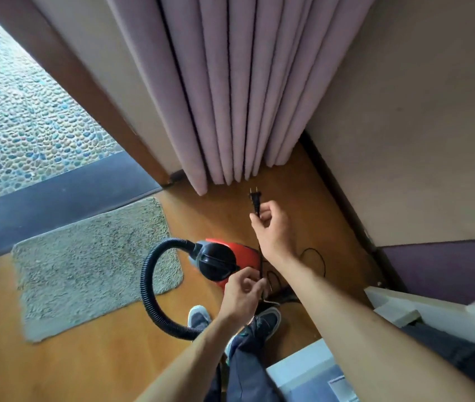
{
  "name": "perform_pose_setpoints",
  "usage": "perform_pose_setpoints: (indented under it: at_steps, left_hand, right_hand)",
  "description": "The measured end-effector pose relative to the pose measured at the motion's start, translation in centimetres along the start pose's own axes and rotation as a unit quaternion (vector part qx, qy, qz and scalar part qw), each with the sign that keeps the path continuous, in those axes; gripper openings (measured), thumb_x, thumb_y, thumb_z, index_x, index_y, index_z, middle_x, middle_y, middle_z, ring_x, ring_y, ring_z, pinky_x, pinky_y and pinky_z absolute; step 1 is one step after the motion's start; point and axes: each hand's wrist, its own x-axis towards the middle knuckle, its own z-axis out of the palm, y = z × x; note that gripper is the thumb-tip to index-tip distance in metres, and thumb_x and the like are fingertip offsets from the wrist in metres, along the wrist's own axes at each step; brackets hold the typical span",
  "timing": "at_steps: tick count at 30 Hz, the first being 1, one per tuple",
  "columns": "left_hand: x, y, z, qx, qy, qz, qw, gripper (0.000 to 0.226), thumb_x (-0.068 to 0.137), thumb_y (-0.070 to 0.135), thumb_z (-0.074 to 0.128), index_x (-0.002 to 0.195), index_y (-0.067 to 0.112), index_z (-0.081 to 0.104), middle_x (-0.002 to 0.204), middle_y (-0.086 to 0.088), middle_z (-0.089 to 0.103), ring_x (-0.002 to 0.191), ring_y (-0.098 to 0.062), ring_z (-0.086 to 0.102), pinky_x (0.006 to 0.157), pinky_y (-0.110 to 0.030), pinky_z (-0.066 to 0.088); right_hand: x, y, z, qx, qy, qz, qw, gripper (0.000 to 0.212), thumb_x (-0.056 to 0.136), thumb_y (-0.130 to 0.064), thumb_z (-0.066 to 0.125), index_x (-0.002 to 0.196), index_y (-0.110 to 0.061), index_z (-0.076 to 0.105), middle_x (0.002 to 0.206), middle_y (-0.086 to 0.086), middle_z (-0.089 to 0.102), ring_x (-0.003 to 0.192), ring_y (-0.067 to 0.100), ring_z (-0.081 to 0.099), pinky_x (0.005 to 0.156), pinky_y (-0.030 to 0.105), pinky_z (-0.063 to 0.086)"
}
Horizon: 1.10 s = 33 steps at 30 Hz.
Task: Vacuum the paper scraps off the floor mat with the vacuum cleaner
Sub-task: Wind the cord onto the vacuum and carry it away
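A: Where is the vacuum cleaner point(221, 261), and how much of it shows?
B: It is on the wooden floor point(71, 369), just beside the right edge of the floor mat point(91, 256). The left hand point(242, 294) covers its near end.
A: And the hose point(147, 285)?
B: It leaves the body's left end, loops across the mat's right edge and curves back toward the feet. There its far end passes behind the left forearm, so whatever is on that end is hidden.
A: Any paper scraps on the mat?
B: I cannot tell. The pile is shaggy and mottled grey-beige, and small pieces would not stand out.
A: How does the cleaner look?
B: It is a small canister with a red shell, a rounded black cap and handle on top, and a ribbed black hose.
A: The hands?
B: The right hand point(274, 227) pinches the black cord point(261, 264) just under the plug point(255, 198), whose two prongs point up toward the curtain point(230, 97). The left hand pinches the same cord lower down, fingers curled, in front of the cleaner. Thin loops of cord lie on the floor to the right, partly behind the right arm.
A: Around that?
B: Mauve curtain folds hang to the floor, with a beige wall point(419, 126) on the right. A dark sill point(65, 190) and pebbled ground point(19, 111) lie beyond the mat. Dark shoes point(269, 317) show below the hands. White furniture point(398, 303) at lower right is cut off.
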Motion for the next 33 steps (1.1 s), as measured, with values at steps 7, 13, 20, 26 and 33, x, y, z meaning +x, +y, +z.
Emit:
perform_pose_setpoints:
  at_steps: [7, 13, 20, 26, 33]
  left_hand:
    - [-0.3, -3.6, -4.2, 0.011, -0.045, 0.012, 0.999, 0.012, 0.098, 0.008, 0.055, 0.100, 0.019, 0.050, 0.072, -0.012, 0.071, 0.057, -0.013, 0.055, 0.056, -0.030, 0.049]
    - [-0.6, -5.4, -5.8, -0.007, -0.052, 0.008, 0.999, 0.014, 0.099, 0.009, 0.052, 0.103, 0.021, 0.046, 0.075, -0.012, 0.072, 0.058, -0.013, 0.057, 0.059, -0.034, 0.052]
    - [0.2, -6.4, -5.5, -0.040, -0.005, -0.012, 0.999, 0.010, 0.100, 0.012, 0.051, 0.105, 0.018, 0.045, 0.064, -0.003, 0.058, 0.049, -0.004, 0.043, 0.053, -0.021, 0.041]
    - [2.0, -7.1, -3.8, -0.088, 0.058, -0.037, 0.994, 0.006, 0.102, 0.015, 0.050, 0.103, 0.018, 0.045, 0.066, -0.007, 0.060, 0.049, -0.003, 0.044, 0.053, -0.018, 0.041]
    - [4.8, -9.6, 1.7, -0.164, 0.137, -0.087, 0.973, 0.013, 0.102, 0.017, 0.049, 0.095, 0.027, 0.043, 0.061, -0.004, 0.063, 0.050, -0.012, 0.051, 0.052, -0.032, 0.045]
  right_hand:
    - [-1.4, 0.1, 5.0, -0.169, -0.002, -0.163, 0.972, 0.011, 0.085, -0.010, 0.072, 0.091, -0.006, 0.065, 0.082, 0.010, 0.070, 0.070, 0.030, 0.065, 0.054, 0.029, 0.046]
    - [-1.7, 0.4, 8.1, -0.173, -0.026, -0.160, 0.972, 0.008, 0.089, -0.013, 0.067, 0.094, -0.009, 0.063, 0.086, 0.007, 0.068, 0.071, 0.027, 0.064, 0.056, 0.036, 0.053]
    - [-0.7, 1.0, 11.2, -0.160, -0.106, -0.149, 0.970, 0.012, 0.094, -0.022, 0.063, 0.101, -0.013, 0.064, 0.094, 0.002, 0.063, 0.074, 0.020, 0.061, 0.063, 0.036, 0.053]
    - [1.1, 2.4, 13.1, -0.154, -0.183, -0.178, 0.955, 0.013, 0.095, -0.025, 0.061, 0.103, -0.015, 0.063, 0.095, 0.002, 0.061, 0.076, 0.020, 0.060, 0.066, 0.035, 0.052]
    - [2.9, 6.1, 14.1, -0.167, -0.273, -0.228, 0.920, 0.016, 0.094, -0.024, 0.060, 0.106, -0.014, 0.063, 0.095, 0.002, 0.058, 0.080, 0.021, 0.059, 0.070, 0.033, 0.047]
